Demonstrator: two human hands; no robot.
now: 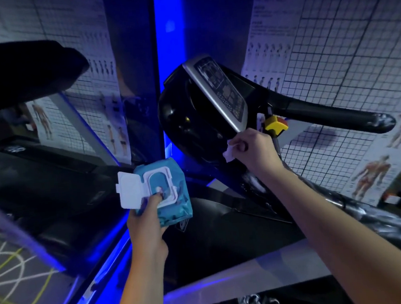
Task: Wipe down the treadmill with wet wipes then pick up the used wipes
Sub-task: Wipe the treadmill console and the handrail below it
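The treadmill's console (pixel 220 89) is a tilted silver-framed panel on a black housing, centre right, with a black handrail (pixel 332 113) running off to the right. My right hand (pixel 254 147) is closed on a white wet wipe (pixel 228 153), pressed at the console's lower corner. My left hand (pixel 148 226) holds a blue pack of wet wipes (pixel 174 202) from below, its white flip lid (pixel 129 190) swung open to the left and my thumb resting on the opening.
A yellow safety clip (pixel 275 123) sits just right of my right hand. The black treadmill deck (pixel 238 233) lies below. A second dark machine (pixel 18 78) stands at the left. Anatomy and grid posters (pixel 329 31) cover the walls, split by a blue-lit column (pixel 167 33).
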